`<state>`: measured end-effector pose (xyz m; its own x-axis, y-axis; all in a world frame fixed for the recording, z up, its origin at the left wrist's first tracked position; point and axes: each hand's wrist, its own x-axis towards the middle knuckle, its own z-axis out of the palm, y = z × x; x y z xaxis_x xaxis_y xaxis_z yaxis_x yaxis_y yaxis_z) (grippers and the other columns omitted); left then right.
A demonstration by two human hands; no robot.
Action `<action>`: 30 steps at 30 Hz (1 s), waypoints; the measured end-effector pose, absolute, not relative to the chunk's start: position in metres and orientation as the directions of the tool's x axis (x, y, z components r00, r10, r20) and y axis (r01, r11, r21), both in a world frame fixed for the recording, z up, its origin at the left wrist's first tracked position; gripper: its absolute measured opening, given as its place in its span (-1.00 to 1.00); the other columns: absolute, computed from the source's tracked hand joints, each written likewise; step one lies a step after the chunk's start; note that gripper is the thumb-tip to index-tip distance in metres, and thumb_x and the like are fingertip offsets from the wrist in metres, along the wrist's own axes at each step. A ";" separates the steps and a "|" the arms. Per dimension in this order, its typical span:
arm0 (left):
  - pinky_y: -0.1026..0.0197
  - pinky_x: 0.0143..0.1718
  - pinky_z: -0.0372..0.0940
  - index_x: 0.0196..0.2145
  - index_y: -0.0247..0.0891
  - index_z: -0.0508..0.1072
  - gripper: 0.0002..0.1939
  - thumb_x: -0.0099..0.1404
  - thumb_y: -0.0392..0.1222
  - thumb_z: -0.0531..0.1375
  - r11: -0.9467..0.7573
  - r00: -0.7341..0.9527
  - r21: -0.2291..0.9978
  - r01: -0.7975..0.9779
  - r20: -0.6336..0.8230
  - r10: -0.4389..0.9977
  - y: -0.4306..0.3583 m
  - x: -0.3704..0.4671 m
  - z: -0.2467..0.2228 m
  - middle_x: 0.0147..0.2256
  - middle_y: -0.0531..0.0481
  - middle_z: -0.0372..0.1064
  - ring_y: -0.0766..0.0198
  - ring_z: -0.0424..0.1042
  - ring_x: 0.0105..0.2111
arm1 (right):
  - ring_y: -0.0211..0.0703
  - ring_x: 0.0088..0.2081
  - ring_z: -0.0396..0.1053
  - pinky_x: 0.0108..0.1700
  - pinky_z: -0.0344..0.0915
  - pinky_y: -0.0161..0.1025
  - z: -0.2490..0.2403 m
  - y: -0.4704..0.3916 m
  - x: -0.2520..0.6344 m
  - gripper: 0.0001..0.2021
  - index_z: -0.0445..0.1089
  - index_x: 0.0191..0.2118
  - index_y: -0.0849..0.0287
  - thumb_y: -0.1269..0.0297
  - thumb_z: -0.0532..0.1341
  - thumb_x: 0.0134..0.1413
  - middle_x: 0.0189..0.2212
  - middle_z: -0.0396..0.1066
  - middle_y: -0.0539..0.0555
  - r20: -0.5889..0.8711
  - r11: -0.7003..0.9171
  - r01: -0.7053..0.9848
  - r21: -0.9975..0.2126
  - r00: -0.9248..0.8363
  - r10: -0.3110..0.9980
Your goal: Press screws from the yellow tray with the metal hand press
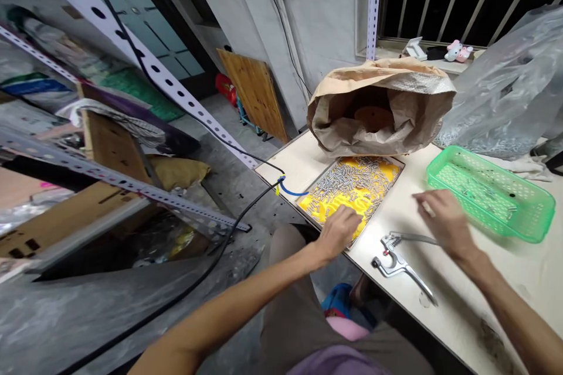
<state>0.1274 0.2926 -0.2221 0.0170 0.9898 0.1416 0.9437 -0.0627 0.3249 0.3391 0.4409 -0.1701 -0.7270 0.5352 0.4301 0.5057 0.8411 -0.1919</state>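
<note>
My left hand (339, 231) is over the near edge of a yellow-lined tray (352, 204) holding many small metal pins (341, 180). Its fingers are curled together, and whatever they hold is too small to make out. My right hand (444, 220) hovers over the white table between the tray and a green perforated basket (534, 220), fingers bent and blurred; I cannot tell whether anything is between them. Below it on the table lies a silver metal lever assembly (402, 266). A few small metal pieces sit in the basket.
An open brown paper sack (321, 120) stands behind the tray. Clear plastic bags (497, 99) of small parts fill the back right. A blue-tipped black cable (246, 208) reaches the tray's left side. Perforated shelf posts (176, 91) slant across the left.
</note>
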 end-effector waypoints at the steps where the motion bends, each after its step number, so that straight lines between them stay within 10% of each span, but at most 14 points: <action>1: 0.14 -0.21 0.23 -0.27 -0.28 0.44 -0.65 0.42 -0.25 -0.13 -0.052 0.016 0.269 0.962 0.134 0.991 0.300 0.119 -0.221 -0.30 -0.14 0.35 0.17 0.27 -0.23 | -0.01 -0.17 0.27 -0.08 0.22 -0.08 -0.160 0.457 0.352 -0.72 0.41 -0.17 0.18 0.30 -0.04 0.26 -0.28 0.38 0.19 0.456 0.794 0.579 -0.182 -0.666 0.590; 7: 0.20 -0.27 0.20 -0.26 -0.32 0.40 -0.81 0.39 -0.31 -0.01 -0.180 0.179 0.059 0.982 0.021 0.984 0.350 0.106 -0.216 -0.26 -0.13 0.34 0.18 0.24 -0.20 | 0.09 -0.29 0.31 -0.28 0.24 -0.04 -0.144 0.482 0.405 -0.64 0.47 -0.21 0.25 0.25 -0.05 0.22 -0.36 0.35 0.29 0.304 0.590 0.806 -0.031 -0.555 0.774; 11: 0.19 -0.26 0.21 -0.32 -0.35 0.40 -0.83 0.35 -0.37 0.02 -0.228 0.230 0.071 0.971 -0.021 0.973 0.364 0.110 -0.214 -0.29 -0.16 0.35 0.16 0.26 -0.21 | -0.14 -0.40 0.37 -0.34 0.30 -0.22 -0.169 0.416 0.398 -0.66 0.45 -0.23 0.14 0.19 -0.06 0.25 -0.38 0.37 0.14 -0.039 0.725 0.611 -0.319 -0.772 0.634; 16: 0.24 -0.24 0.25 -0.41 -0.35 0.43 -0.86 0.27 -0.39 0.10 -0.034 0.023 0.396 0.918 0.032 0.999 0.352 0.127 -0.200 -0.37 -0.09 0.40 0.23 0.34 -0.28 | -0.20 -0.37 0.38 -0.35 0.26 -0.29 -0.198 0.350 0.386 -0.77 0.35 -0.16 0.17 0.25 -0.01 0.23 -0.31 0.35 0.10 -0.228 0.694 0.620 -0.366 -0.783 0.579; 20: 0.36 -0.49 0.24 -0.38 -0.34 0.47 -0.90 0.19 -0.33 0.15 0.321 -0.113 0.775 0.544 -0.311 0.944 0.323 0.158 -0.191 -0.55 0.09 0.36 0.39 0.33 -0.56 | -0.22 -0.39 0.34 -0.38 0.18 -0.31 -0.211 0.346 0.386 -0.76 0.28 -0.29 0.17 0.31 -0.10 0.27 -0.35 0.32 0.07 -0.193 0.704 0.626 -0.336 -0.777 0.599; 30: 0.42 -0.72 0.09 -0.44 -0.38 0.50 -0.90 0.16 -0.29 0.20 0.661 -0.191 0.677 0.325 -0.637 0.747 0.308 0.188 -0.199 -0.74 0.19 0.20 0.47 0.16 -0.77 | -0.24 -0.37 0.30 -0.43 -0.01 -0.30 -0.216 0.346 0.385 -0.81 0.26 -0.24 0.17 0.36 -0.07 0.29 -0.33 0.30 0.04 -0.180 0.721 0.640 -0.266 -0.767 0.615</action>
<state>0.1879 0.3078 -0.1992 -0.1913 0.7466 -0.6372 0.3247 0.6608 0.6767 0.3850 0.3463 -0.2155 -0.7673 0.6155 -0.1801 0.6404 0.7206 -0.2658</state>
